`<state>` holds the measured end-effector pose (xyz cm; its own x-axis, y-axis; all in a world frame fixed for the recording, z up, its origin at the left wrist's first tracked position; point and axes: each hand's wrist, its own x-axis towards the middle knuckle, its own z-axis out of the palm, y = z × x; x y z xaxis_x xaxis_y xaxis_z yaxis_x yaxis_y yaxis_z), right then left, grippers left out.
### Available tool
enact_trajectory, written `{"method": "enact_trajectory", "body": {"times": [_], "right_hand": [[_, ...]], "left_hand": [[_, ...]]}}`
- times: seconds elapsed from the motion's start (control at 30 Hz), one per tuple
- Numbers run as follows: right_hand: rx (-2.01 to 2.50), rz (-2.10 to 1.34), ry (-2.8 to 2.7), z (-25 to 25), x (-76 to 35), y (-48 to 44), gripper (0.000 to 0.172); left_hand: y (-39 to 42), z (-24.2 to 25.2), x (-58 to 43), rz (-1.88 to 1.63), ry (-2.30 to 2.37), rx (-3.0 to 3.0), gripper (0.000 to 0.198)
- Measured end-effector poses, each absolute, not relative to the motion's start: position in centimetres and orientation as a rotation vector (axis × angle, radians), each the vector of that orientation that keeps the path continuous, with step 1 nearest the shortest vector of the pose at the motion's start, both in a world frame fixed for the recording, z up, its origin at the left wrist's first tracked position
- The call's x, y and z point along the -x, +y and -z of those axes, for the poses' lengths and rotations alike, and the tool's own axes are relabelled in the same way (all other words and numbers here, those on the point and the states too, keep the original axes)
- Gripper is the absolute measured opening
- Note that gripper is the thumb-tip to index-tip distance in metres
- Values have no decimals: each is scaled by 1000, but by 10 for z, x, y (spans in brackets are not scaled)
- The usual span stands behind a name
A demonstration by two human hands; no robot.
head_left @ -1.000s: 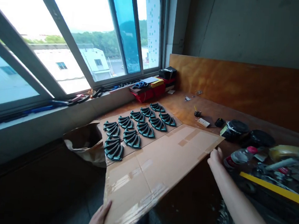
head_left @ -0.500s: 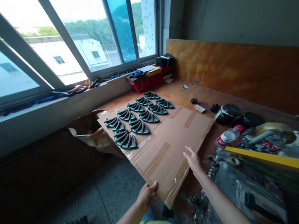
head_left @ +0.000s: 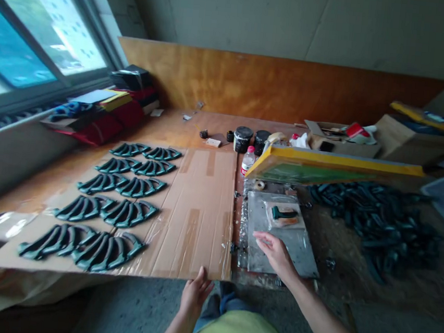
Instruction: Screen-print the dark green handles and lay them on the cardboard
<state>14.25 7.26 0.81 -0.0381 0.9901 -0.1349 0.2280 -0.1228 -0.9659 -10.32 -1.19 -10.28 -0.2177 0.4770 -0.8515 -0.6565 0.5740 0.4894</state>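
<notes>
My left hand [head_left: 195, 288] grips the front edge of a flat cardboard sheet [head_left: 178, 235], thumb on top and fingers at the rim. Rows of curved dark green handle-like pieces [head_left: 109, 252] lie fanned in overlapping groups on the sheet's left part. My right hand [head_left: 272, 249] is open, fingers stretched out, above a grey metal plate [head_left: 258, 259]. On that plate, just beyond my fingertips, one dark green piece [head_left: 283, 213] rests in a light, plastic-covered holder. Whether my right hand touches the plate I cannot tell.
A yellow-edged frame [head_left: 336, 161] stands tilted behind the plate. To the right is a heap of dark green pieces [head_left: 389, 224]. A bottle with a pink cap [head_left: 248, 159] and black tubs [head_left: 243, 138] stand farther back. Cardboard boxes [head_left: 409, 140] are at the back right.
My view has swung to the right, bringing the metal plate and the heap into sight. My right hand has moved from over the cardboard to over the plate. My left hand still holds the cardboard's edge.
</notes>
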Motion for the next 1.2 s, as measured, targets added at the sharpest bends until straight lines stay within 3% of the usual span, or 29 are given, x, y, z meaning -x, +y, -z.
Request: {"method": "enact_trajectory", "body": {"times": [0.13, 0.43, 0.63, 0.83, 1.2], "right_hand": [[1620, -1036, -1289, -2, -179, 40, 34], [1771, -712, -1532, -8, -242, 16, 33], [1567, -332, -2157, 3, -253, 90, 44], [1299, -303, -2636, 25, -255, 156, 54], [1718, -162, -2148, 27, -350, 194, 42]], "left_hand": [[-14, 102, 108, -949, 1443, 126, 21], [-26, 87, 127, -600, 1521, -250, 44], [35, 36, 96, -971, 1480, -423, 43], [106, -41, 16, -1316, 1370, -609, 44], [178, -160, -16, -1630, 1236, -801, 41]]}}
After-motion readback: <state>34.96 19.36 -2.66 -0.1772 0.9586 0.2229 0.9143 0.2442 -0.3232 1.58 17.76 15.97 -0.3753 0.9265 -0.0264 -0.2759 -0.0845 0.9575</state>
